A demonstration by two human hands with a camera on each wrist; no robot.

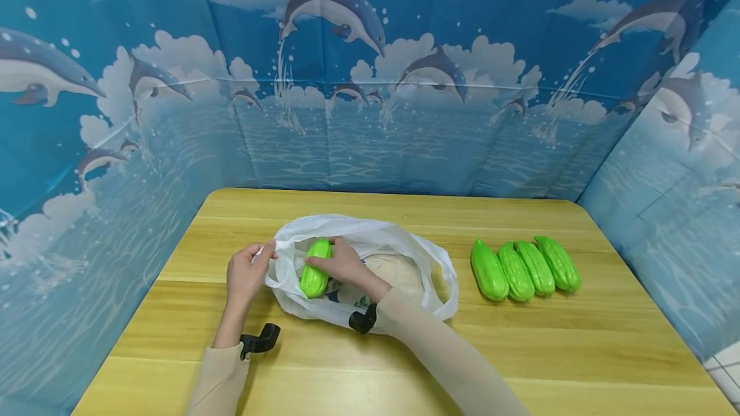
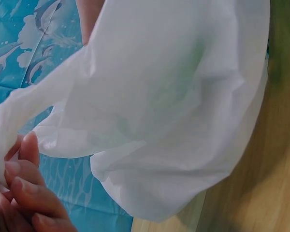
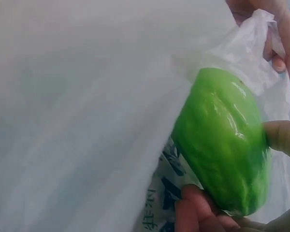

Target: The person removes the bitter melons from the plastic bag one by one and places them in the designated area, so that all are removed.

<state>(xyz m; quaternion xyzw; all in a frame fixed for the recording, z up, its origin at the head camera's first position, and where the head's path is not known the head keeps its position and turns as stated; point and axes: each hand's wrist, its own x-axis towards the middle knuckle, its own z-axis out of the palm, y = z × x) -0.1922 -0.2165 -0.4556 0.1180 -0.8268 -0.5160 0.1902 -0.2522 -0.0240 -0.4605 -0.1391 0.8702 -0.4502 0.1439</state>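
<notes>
A white plastic bag (image 1: pixel 354 223) lies on the table with its mouth spread open. My left hand (image 1: pixel 248 273) pinches the bag's left handle, and its curled fingers (image 2: pixel 31 186) also show in the left wrist view. Inside the bag's mouth, my right hand (image 1: pixel 342 263) grips a glossy green bitter melon (image 1: pixel 317 268), thumb on one side and fingers on the other. Up close, this green melon (image 3: pixel 222 140) has a bumpy, shiny skin. Beneath it some printed wrapping (image 3: pixel 162 198) is visible; what that holds is hidden.
Several more green bitter melons (image 1: pixel 517 269) lie side by side on the wooden table (image 1: pixel 549 345), to the right of the bag. A blue curtain printed with dolphins (image 1: pixel 347 140) hangs behind the table and along its sides.
</notes>
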